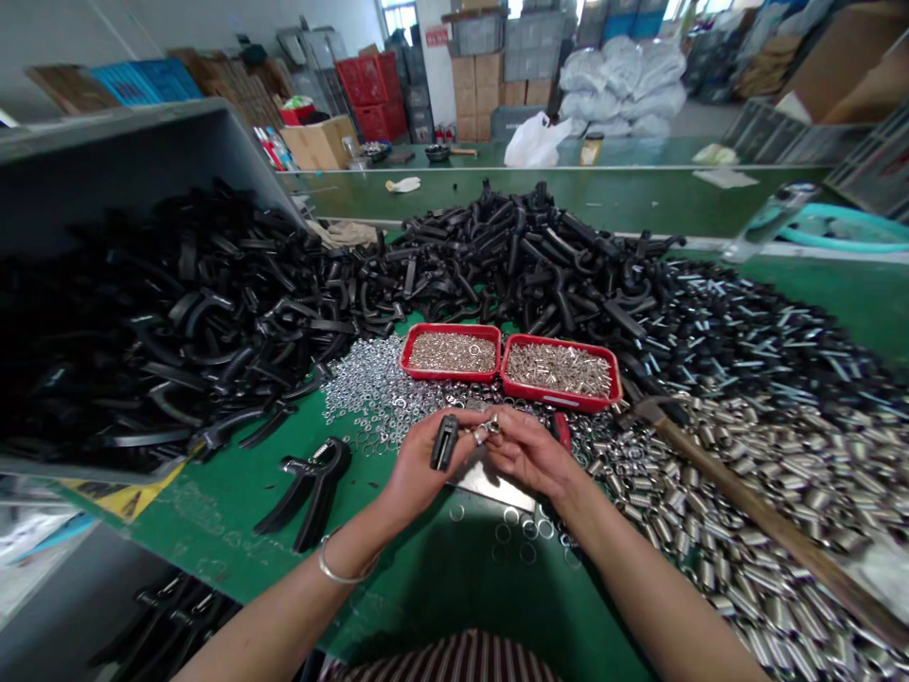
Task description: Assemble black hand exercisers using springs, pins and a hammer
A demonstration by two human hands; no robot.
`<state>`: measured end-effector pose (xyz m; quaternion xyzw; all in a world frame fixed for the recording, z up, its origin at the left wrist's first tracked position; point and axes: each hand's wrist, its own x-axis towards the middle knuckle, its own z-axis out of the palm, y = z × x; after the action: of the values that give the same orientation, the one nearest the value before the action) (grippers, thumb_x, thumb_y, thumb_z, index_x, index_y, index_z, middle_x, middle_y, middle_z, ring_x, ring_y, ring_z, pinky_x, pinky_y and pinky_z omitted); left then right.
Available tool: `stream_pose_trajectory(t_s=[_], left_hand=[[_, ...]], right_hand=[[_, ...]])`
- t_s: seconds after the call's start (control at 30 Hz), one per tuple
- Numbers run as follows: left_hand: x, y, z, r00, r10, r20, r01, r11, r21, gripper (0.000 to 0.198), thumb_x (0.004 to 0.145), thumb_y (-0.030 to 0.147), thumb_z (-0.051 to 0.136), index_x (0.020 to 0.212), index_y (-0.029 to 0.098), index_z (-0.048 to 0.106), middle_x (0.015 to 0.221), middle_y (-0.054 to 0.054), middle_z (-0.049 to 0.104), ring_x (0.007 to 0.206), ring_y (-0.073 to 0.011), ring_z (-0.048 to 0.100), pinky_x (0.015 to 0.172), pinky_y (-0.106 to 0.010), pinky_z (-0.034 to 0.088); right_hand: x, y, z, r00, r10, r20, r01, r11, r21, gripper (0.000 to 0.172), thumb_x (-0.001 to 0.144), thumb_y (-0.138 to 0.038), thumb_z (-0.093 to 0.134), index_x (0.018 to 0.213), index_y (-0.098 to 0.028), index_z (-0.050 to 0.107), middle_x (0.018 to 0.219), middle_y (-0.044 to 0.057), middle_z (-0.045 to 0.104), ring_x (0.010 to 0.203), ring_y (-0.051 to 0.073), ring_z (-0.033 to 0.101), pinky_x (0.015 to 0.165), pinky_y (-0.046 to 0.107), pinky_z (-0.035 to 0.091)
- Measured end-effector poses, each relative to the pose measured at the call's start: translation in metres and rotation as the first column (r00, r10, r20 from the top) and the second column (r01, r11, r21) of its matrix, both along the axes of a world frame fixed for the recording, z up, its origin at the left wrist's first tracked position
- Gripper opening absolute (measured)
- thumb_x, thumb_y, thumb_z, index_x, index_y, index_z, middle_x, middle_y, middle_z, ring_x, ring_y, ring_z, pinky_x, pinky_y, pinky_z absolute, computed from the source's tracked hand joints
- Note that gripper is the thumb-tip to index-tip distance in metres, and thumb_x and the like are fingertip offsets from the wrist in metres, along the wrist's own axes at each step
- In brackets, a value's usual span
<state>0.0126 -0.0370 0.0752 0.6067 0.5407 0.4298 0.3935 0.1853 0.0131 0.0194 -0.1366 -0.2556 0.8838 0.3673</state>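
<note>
My left hand [416, 469] is closed round a black plastic handle [444, 442], which points up out of the grip. Close against it, my right hand [529, 453] pinches a small shiny metal piece [493, 423] between thumb and fingers; its exact kind is too small to make out. The fingertips of both hands meet above a flat metal plate [497, 488]. Just beyond them stand two red trays, one with tiny metal parts [454, 352], the other with short metal pins [558, 369]. An assembled black hand gripper [309, 493] lies to the left.
Black handles are heaped in a grey bin [234, 142] and across the back. Loose nuts [369, 384] and thin rings [527, 552] lie around the trays. At right are coil springs [774, 578], a hammer [745, 502] across them, and black parts with metal rods [767, 332].
</note>
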Motion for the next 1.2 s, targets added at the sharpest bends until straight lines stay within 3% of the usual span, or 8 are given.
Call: stream_pose_trajectory(t_s=[0.17, 0.33, 0.43, 0.57, 0.83, 1.03, 1.2], left_hand=[[-0.004, -0.001, -0.004, 0.999, -0.034, -0.036, 0.035, 0.999, 0.03, 0.017, 0.087, 0.03, 0.066, 0.098, 0.019, 0.074, 0.098, -0.007, 0.073, 0.088, -0.0196, 0.068, 0.08, -0.028, 0.052], [-0.003, -0.005, 0.001, 0.999, -0.01, -0.037, 0.01, 1.0, 0.004, 0.018, 0.086, 0.031, 0.067, 0.1, 0.02, 0.073, 0.094, -0.006, 0.074, 0.085, -0.0198, 0.068, 0.079, -0.029, 0.052], [-0.003, -0.007, 0.006, 0.997, 0.031, -0.072, -0.027, 0.998, 0.055, 0.02, 0.086, 0.028, 0.066, 0.105, 0.021, 0.071, 0.099, -0.005, 0.074, 0.087, -0.0195, 0.068, 0.081, -0.029, 0.052], [-0.005, -0.009, 0.007, 0.993, 0.057, -0.104, -0.046, 0.994, 0.1, 0.019, 0.088, 0.027, 0.064, 0.103, 0.021, 0.073, 0.099, -0.005, 0.073, 0.088, -0.0196, 0.067, 0.082, -0.029, 0.05], [-0.007, -0.01, 0.008, 0.994, 0.065, -0.083, -0.061, 0.997, 0.044, 0.02, 0.088, 0.032, 0.067, 0.104, 0.022, 0.075, 0.1, -0.005, 0.074, 0.088, -0.0188, 0.067, 0.081, -0.027, 0.049], [0.0, -0.01, -0.003, 0.973, 0.177, 0.149, -0.149, 0.972, -0.18, 0.03, 0.086, 0.043, 0.067, 0.097, 0.016, 0.073, 0.066, 0.0, 0.062, 0.058, -0.0113, 0.054, 0.059, -0.022, 0.043], [0.009, -0.01, -0.019, 0.893, 0.235, 0.383, -0.138, 0.955, -0.264, 0.032, 0.085, 0.045, 0.068, 0.095, 0.015, 0.069, 0.061, 0.002, 0.056, 0.058, -0.01, 0.052, 0.059, -0.022, 0.044]], right_hand=[[0.004, 0.002, 0.001, 0.998, 0.041, 0.054, -0.042, 0.999, 0.016, 0.017, 0.089, -0.028, 0.07, 0.097, -0.014, 0.066, 0.072, -0.003, 0.05, 0.053, 0.005, 0.037, 0.048, 0.016, 0.045], [0.01, 0.0, 0.007, 0.984, 0.178, 0.023, -0.179, 0.983, 0.05, 0.018, 0.089, -0.03, 0.07, 0.099, -0.016, 0.062, 0.066, -0.007, 0.045, 0.046, 0.003, 0.026, 0.041, 0.013, 0.039], [0.01, -0.003, 0.011, 0.994, 0.107, 0.018, -0.108, 0.983, 0.15, 0.018, 0.09, -0.033, 0.068, 0.099, -0.019, 0.061, 0.06, -0.009, 0.041, 0.043, 0.003, 0.024, 0.038, 0.013, 0.039], [0.008, -0.006, 0.013, 0.999, 0.028, 0.038, -0.036, 0.97, 0.24, 0.015, 0.091, -0.032, 0.067, 0.099, -0.021, 0.059, 0.059, -0.009, 0.043, 0.043, 0.005, 0.033, 0.04, 0.017, 0.043], [0.002, -0.004, 0.006, 0.996, -0.003, 0.091, -0.015, 0.981, 0.195, 0.018, 0.089, -0.034, 0.069, 0.097, -0.021, 0.059, 0.062, -0.007, 0.045, 0.048, 0.007, 0.038, 0.044, 0.018, 0.045], [0.0, -0.006, 0.007, 0.996, -0.025, 0.088, 0.007, 0.979, 0.203, 0.018, 0.089, -0.033, 0.069, 0.099, -0.021, 0.059, 0.059, -0.008, 0.045, 0.047, 0.007, 0.04, 0.046, 0.02, 0.047], [-0.003, -0.007, 0.007, 0.993, -0.039, 0.112, 0.018, 0.982, 0.186, 0.02, 0.087, -0.034, 0.071, 0.097, -0.021, 0.059, 0.057, -0.008, 0.045, 0.047, 0.008, 0.041, 0.046, 0.02, 0.048]])
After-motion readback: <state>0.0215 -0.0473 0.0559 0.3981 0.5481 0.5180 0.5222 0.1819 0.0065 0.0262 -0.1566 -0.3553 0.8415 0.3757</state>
